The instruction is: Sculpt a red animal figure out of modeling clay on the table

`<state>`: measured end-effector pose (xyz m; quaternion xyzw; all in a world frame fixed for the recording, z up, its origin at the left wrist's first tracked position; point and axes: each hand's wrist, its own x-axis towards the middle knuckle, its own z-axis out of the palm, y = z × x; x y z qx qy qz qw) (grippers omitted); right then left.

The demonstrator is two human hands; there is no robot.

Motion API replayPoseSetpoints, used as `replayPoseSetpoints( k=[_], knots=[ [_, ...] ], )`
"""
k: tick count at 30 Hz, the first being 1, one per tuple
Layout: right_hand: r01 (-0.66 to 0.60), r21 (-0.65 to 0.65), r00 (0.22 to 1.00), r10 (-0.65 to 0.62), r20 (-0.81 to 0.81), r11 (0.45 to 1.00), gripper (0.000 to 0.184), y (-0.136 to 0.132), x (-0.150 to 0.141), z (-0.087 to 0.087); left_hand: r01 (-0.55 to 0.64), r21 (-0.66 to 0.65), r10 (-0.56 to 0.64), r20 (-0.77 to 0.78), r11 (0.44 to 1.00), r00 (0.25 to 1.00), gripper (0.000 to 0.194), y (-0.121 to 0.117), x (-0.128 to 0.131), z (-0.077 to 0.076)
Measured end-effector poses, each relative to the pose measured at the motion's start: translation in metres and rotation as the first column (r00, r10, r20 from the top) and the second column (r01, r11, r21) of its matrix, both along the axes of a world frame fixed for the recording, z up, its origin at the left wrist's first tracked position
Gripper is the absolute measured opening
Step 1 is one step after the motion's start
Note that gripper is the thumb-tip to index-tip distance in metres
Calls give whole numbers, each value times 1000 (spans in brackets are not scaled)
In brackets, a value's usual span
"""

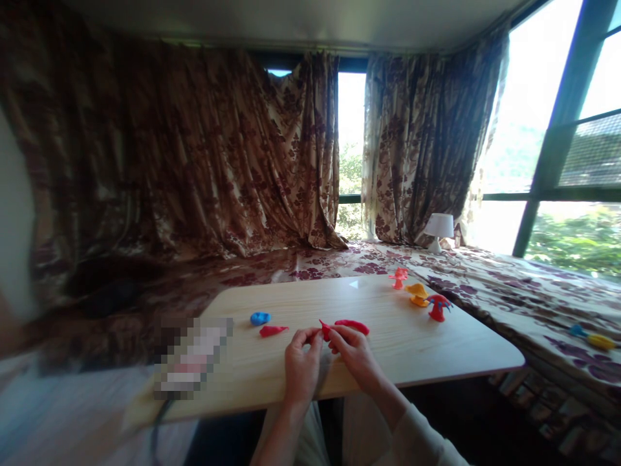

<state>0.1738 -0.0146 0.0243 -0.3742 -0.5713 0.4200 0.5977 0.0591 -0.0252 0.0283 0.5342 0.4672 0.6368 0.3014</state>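
Note:
Over the near part of a light wooden table [436, 349], my left hand [301, 366] and my right hand [356, 356] meet, their fingers pinched together on a small red clay piece [324, 329]. Just behind my right hand lies a longer red clay strip [353, 325]. To the left on the table rest another red clay lump [272, 331] and a blue clay lump [260, 318]. At the far right of the table stand three little clay figures: a pink one [398, 277], an orange one [418, 294] and a red and blue one [438, 307].
A blurred-out patch [191, 356] covers something at the table's left end. A floral cloth [509, 285] spreads over the surface behind, with a small white lamp [439, 231] and blue and yellow bits [594, 338] on it. Patterned curtains [194, 149] and bright windows lie beyond.

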Motion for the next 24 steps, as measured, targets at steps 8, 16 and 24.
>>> replayPoseSetpoints(
  k=[8,16,24],
  knots=[
    [9,-25,999,-10,-53,1000,31,-3,-2,6,-18,28,17,31,999,999,26,-3,-3,3],
    [8,-13,995,-9,-101,1000,32,-1,0,4,117,39,-118,22,992,993,25,2,-1,1],
    [18,-9,995,-19,-96,1000,31,2,-2,3,102,38,-103,15,994,995,22,5,-1,-4]
  ],
)
